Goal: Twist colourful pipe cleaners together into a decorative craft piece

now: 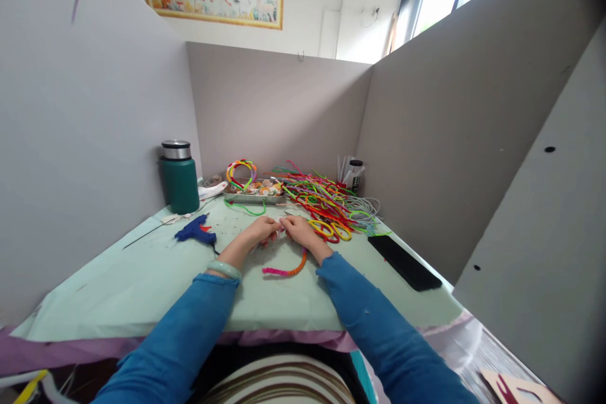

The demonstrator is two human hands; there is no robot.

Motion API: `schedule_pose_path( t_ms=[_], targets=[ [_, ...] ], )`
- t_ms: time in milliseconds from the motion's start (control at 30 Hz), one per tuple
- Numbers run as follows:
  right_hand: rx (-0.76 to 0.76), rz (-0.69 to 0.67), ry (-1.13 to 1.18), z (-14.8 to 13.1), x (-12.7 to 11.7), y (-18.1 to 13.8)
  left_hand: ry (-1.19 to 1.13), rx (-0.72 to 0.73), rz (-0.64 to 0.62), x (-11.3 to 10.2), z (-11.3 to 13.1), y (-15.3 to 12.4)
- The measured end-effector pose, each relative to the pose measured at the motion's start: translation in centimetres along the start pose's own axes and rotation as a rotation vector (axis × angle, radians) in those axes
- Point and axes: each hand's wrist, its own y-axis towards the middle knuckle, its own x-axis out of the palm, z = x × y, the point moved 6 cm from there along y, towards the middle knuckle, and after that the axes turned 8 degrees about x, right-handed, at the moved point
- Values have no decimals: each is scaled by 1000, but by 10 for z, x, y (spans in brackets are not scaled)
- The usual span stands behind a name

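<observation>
My left hand [263, 231] and my right hand [299, 231] meet fingertip to fingertip above the table, both with fingers pinched. Something small and pale shows between them, too hidden to name. From below my right hand curves a fuzzy pipe cleaner [284, 273], orange turning to pink at its free end; whether the hand grips it I cannot tell. Right beside that hand lie scissors with yellow handles [337, 231]. A blue glue gun [196, 230] rests to the left of my left hand.
Behind my hands stands a metal tray [255, 199] of small pieces, with a ring of coloured pipe cleaners [229, 172] on it. A heap of pipe cleaners [317, 192] lies right of it. A green bottle [180, 180] and a black phone-like slab [404, 262] flank the work area; partitions enclose the table.
</observation>
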Motion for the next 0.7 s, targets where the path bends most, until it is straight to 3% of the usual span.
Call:
schedule_pose_path(
  t_ms=[467, 700],
  targets=[
    [-25, -82, 121, -4, 3, -5, 60, -43, 95, -8, 6, -8],
    [-93, -58, 158, -7, 3, -5, 57, -53, 108, -9, -6, -1]
  ],
)
